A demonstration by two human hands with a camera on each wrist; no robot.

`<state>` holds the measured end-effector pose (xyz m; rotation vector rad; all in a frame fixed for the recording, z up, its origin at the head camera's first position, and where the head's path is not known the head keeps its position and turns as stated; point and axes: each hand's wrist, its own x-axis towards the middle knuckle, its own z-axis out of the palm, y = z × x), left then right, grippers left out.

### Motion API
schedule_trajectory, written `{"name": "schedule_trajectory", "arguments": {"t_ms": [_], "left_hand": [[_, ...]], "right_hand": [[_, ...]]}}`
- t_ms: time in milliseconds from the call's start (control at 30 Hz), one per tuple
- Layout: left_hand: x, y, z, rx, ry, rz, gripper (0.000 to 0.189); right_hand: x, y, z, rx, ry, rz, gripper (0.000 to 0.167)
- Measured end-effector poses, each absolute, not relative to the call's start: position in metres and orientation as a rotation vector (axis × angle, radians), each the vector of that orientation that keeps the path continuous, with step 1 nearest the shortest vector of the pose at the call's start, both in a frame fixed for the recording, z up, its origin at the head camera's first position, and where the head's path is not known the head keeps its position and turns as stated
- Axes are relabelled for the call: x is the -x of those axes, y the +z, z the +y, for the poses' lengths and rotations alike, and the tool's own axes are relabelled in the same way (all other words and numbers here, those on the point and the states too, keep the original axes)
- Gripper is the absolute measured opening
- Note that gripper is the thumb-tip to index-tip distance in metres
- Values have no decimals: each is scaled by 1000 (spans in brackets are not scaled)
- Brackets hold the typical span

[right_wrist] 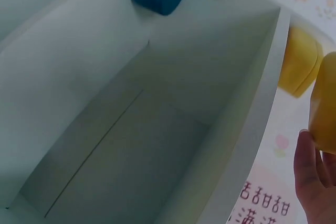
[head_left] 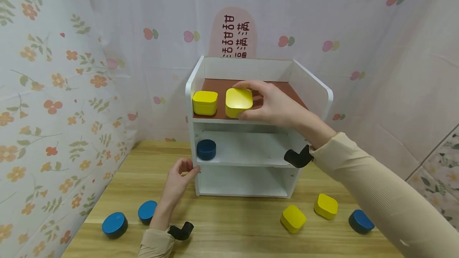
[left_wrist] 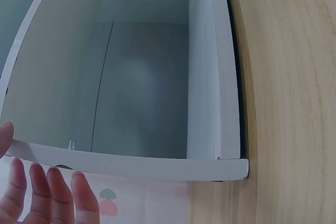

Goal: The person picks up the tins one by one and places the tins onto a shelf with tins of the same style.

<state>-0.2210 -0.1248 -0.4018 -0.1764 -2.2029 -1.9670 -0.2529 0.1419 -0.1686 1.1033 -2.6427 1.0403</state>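
My right hand [head_left: 274,104] pinches a yellow rounded-square box [head_left: 239,100] between thumb and fingers, over the brown top of a small white shelf unit [head_left: 244,121]. Another yellow box [head_left: 205,103] sits just left of it, against the side wall. Only part of the held box [right_wrist: 324,106] shows in the right wrist view. My left hand [head_left: 178,180] is at the unit's left side, thumb touching the front edge and fingers loosely bent outside the panel. On the middle shelf, a round blue box [head_left: 206,149] stands at the left end.
Two round blue boxes [head_left: 115,225] lie on the wooden table [head_left: 229,226] at the left, one partly behind my left forearm. At the right are two yellow boxes [head_left: 293,218] and a blue box [head_left: 361,221]. A patterned curtain [head_left: 154,79] hangs behind.
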Motion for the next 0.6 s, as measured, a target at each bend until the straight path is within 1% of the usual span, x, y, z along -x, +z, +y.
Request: {"name": "schedule_trajectory", "arguments": {"t_ms": [133,367,600], "left_hand": [[222,-405,-126,187,-1956,-2224,19],[239,-431,-130,164,-1979,-2204,23],[240,-433,-130,170,-1962,-2206,25]], "right_hand": [[259,-167,143,-1072,1056,-2682,64],[269,-168,146,-1008,1065,-2736,61],[275,-170,146,-979,1019,-2779,61]]}}
